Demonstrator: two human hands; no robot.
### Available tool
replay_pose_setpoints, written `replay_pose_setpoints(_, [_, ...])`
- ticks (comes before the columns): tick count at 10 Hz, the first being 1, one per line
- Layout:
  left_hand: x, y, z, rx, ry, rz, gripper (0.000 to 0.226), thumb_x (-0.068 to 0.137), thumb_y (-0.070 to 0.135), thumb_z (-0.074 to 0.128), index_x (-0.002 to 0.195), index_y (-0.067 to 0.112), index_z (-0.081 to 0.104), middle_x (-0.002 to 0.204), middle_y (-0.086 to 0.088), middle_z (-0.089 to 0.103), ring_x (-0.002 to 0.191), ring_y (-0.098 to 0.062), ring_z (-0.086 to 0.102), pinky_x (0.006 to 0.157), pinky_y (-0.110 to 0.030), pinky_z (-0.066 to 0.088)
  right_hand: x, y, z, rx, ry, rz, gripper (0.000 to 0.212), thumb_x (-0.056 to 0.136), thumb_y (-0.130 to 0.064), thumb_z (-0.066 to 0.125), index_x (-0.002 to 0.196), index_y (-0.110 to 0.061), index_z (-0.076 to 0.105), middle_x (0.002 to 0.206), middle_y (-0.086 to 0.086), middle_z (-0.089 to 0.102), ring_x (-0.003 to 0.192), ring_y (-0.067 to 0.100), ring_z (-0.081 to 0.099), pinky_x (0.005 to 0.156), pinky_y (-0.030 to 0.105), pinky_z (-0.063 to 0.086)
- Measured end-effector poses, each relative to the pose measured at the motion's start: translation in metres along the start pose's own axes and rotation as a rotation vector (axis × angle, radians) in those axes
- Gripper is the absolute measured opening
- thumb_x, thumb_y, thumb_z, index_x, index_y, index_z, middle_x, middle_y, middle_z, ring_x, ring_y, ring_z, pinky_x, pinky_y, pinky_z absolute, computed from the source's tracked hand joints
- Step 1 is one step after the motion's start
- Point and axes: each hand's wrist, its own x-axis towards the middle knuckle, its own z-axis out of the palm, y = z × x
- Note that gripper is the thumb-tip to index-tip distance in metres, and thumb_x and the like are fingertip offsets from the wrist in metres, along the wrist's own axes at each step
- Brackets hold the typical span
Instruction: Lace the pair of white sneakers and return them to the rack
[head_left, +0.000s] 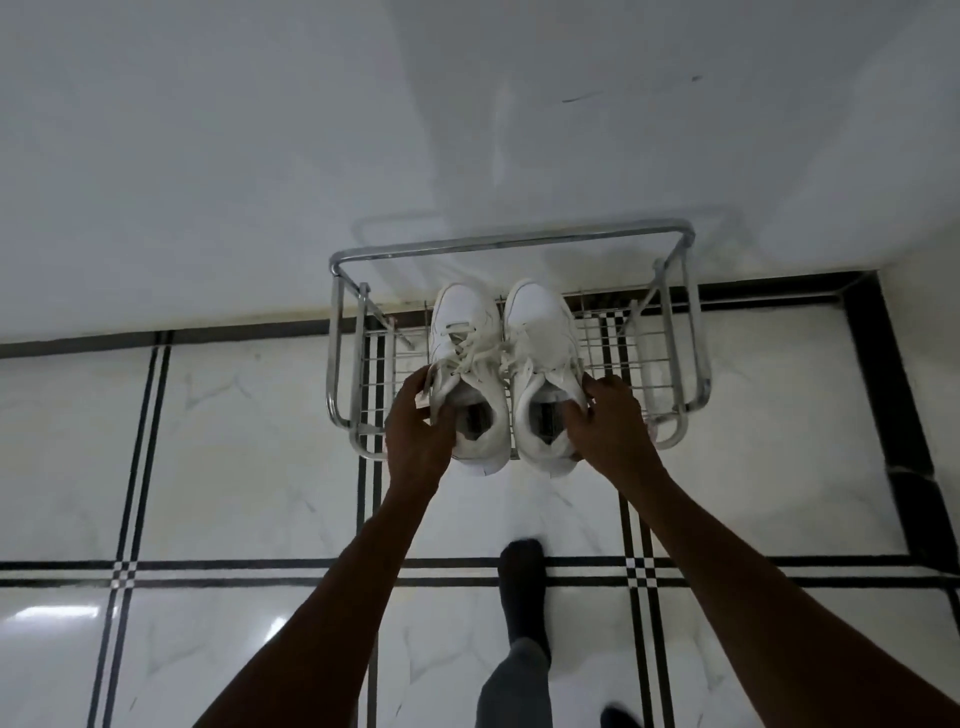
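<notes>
Two white sneakers sit side by side on the wire shelf of the rack (511, 244), toes toward the wall (311, 156), heels overhanging the front edge. Left sneaker (465, 332): laces threaded, loose ends lying across the tongue toward its neighbour. Right sneaker (543, 338): laced likewise, inner sides of the two touching or very nearly so. Left hand (418, 431): fingers wrapped on the outer side and collar of the left sneaker near the heel, thumb toward the opening; grip closed on the shoe. A small pale tag shows just beside the fingers. Right hand (610, 423): fingers curled over the collar of the right sneaker, thumb on the outer side; grip closed on the shoe. Whether the soles rest fully on the shelf cannot be told. The rack is chrome tube with a wire grid, standing against the wall on the floor (234, 467), glossy white tile with black line borders. Below the arms, a foot in a dark sock (522, 582) and a grey trouser leg (517, 686).
</notes>
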Motion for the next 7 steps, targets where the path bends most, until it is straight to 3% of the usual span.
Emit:
replay_pose_setpoints(2, [0.033, -0.017, 0.017, 0.021, -0.041, -0.004, 0.051, 0.09, 0.023, 0.065, 0.14, 0.019, 0.056, 0.132, 0.0, 0.067, 0.119, -0.022, 0.064, 0.094, -0.046, 0.059, 0.032, 0.008, 0.016, 0.02, -0.011, 0.041, 0.033, 0.093, -0.02, 0.063, 0.121, -0.001, 0.063, 0.106, 0.021, 0.058, 0.091, 0.03, 0.063, 0.08, 0.039, 0.056])
replay_pose_setpoints(4, [0.042, -0.029, 0.029, 0.031, -0.086, -0.027, 0.052, 0.093, 0.011, 0.068, 0.142, 0.015, 0.054, 0.135, -0.003, 0.065, 0.121, -0.021, 0.063, 0.095, -0.044, 0.059, 0.041, 0.013, 0.019, 0.024, -0.04, 0.059, 0.034, 0.093, -0.018, 0.065, 0.123, -0.001, 0.063, 0.106, 0.022, 0.058, 0.094, 0.032, 0.064, 0.084, 0.043, 0.057])
replay_pose_setpoints(5, [0.044, -0.031, 0.026, 0.06, -0.125, -0.031, 0.054, 0.093, 0.008, 0.067, 0.144, 0.015, 0.052, 0.136, -0.003, 0.063, 0.122, -0.021, 0.062, 0.095, -0.037, 0.06, 0.042, 0.013, 0.021, 0.016, -0.045, 0.099, 0.038, 0.092, -0.021, 0.067, 0.125, -0.003, 0.063, 0.11, 0.022, 0.06, 0.1, 0.033, 0.063, 0.088, 0.04, 0.055])
replay_pose_setpoints(6, [0.041, -0.035, 0.018, 0.082, -0.181, 0.009, 0.057, 0.094, 0.01, 0.068, 0.147, 0.015, 0.048, 0.139, -0.004, 0.061, 0.122, -0.022, 0.062, 0.091, -0.023, 0.058, 0.038, 0.016, 0.021, 0.031, -0.101, 0.1, 0.049, 0.089, -0.036, 0.065, 0.128, -0.007, 0.059, 0.114, 0.019, 0.064, 0.108, 0.033, 0.062, 0.088, 0.036, 0.05])
replay_pose_setpoints(7, [0.035, -0.029, 0.01, 0.231, -0.141, 0.059, 0.059, 0.094, 0.024, 0.072, 0.148, 0.016, 0.047, 0.143, -0.006, 0.056, 0.125, -0.024, 0.059, 0.098, -0.034, 0.056, 0.03, 0.009, 0.012, 0.021, -0.093, 0.167, 0.062, 0.092, -0.04, 0.065, 0.141, -0.005, 0.047, 0.132, 0.023, 0.055, 0.124, 0.037, 0.053, 0.094, 0.038, 0.045])
